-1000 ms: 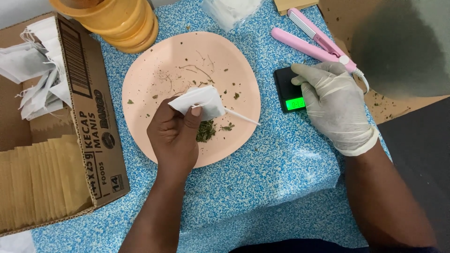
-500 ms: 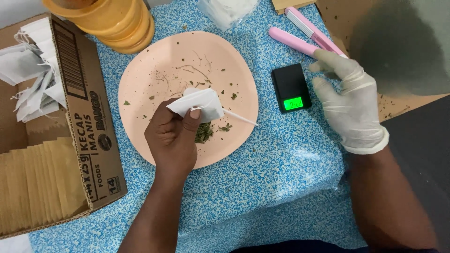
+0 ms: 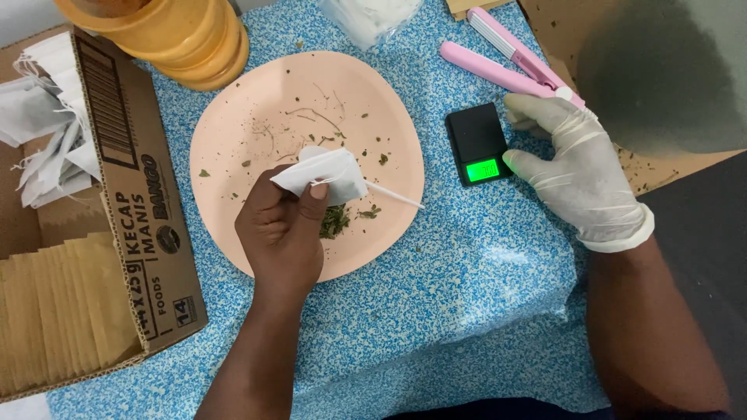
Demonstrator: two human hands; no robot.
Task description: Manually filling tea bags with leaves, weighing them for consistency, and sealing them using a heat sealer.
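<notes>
While the bare left hand [image 3: 282,233] hovers over the near half of the round peach-coloured plastic plate [image 3: 233,117], its thumb and fingers are pinched closed on a small white paper tea bag [image 3: 327,173], which is held just above a little heap of dried green leaf bits [image 3: 334,221] lying on the plate. A thin white stick [image 3: 395,195] pokes out from under the bag toward the plate's right rim; whether the hand also grips it cannot be told. More leaf crumbs are scattered across the plate's middle. The right hand [image 3: 580,175], in a white glove, rests on the blue speckled tablecloth [image 3: 436,295] with its fingers loosely curled and holding nothing, the thumb tip touching the right edge of a small black pocket scale [image 3: 476,144] whose green display is lit. Just beyond that hand, toward the table's far right corner, lies a pink two-armed sealing tool [image 3: 506,58]. At the far edge behind the plate stands an orange plastic container [image 3: 167,35], with a clear bag of white material [image 3: 369,15] beside it. Along the left edge sits an open brown cardboard box [image 3: 136,194] holding loose white tea bags [image 3: 43,132] at its far end and stacked tan paper envelopes [image 3: 54,311] at its near end.
</notes>
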